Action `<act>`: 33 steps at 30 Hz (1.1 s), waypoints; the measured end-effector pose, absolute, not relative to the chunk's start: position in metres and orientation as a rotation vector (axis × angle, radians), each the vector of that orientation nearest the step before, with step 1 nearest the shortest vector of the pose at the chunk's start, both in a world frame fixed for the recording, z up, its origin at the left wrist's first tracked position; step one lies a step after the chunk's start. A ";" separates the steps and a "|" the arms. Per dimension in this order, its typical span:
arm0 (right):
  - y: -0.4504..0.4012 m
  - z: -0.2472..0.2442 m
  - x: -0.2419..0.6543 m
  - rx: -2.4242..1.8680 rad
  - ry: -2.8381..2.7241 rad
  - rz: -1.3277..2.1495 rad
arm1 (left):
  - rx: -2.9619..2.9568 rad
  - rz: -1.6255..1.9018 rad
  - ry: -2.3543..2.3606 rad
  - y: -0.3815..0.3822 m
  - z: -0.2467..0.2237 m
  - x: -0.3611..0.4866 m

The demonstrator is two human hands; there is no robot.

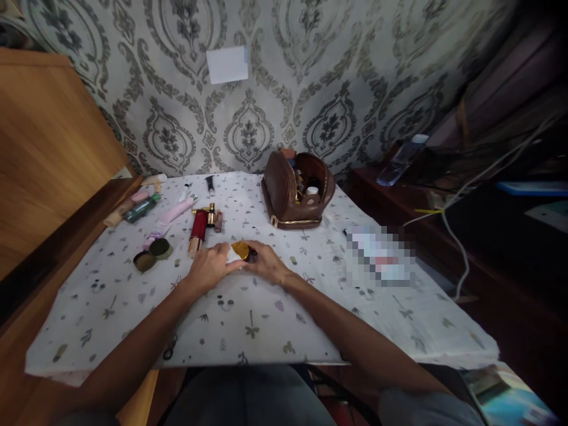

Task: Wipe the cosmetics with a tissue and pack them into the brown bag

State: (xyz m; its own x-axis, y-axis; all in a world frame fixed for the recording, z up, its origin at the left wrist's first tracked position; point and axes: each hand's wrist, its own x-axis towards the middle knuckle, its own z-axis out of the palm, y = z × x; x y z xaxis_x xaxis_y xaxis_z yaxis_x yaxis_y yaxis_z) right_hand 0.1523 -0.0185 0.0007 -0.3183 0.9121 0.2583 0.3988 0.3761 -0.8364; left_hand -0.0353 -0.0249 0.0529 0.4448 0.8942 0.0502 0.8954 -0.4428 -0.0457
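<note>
Between my hands, low over the table's middle, is a small round container with a shiny gold top (240, 250) and a dark side. My right hand (266, 263) is closed around its right side. My left hand (209, 267) is closed at its left, pinching a white tissue-like piece (232, 257) against it; the fingers partly hide this piece. Just beyond my left hand lie a red tube with a rose-gold cap (198, 228) and a small gold-and-black bottle (212, 216). An opened round compact (160, 249) rests farther left.
A brown cosmetic bag (284, 192) stands unzipped at the back, with items inside. Pink tubes (177, 209) and a green bottle (142, 209) lie at the left. A blurred-out flat item (379, 254) is on the right. A clear bottle (402, 160) leans beyond the table.
</note>
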 end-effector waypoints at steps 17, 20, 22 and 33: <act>-0.013 -0.003 0.163 -1.062 -2.028 0.779 | -2.719 -0.663 -1.324 -0.015 0.017 -0.047; -0.015 -0.001 0.163 -1.084 -2.003 0.832 | -2.708 -0.632 -1.274 -0.018 0.017 -0.042; -0.016 -0.001 0.162 -1.158 -1.960 0.869 | -2.724 -0.597 -1.261 -0.020 0.018 -0.039; -0.022 0.006 0.159 -1.213 -1.857 0.979 | -3.220 -0.706 -1.129 -0.010 0.031 -0.051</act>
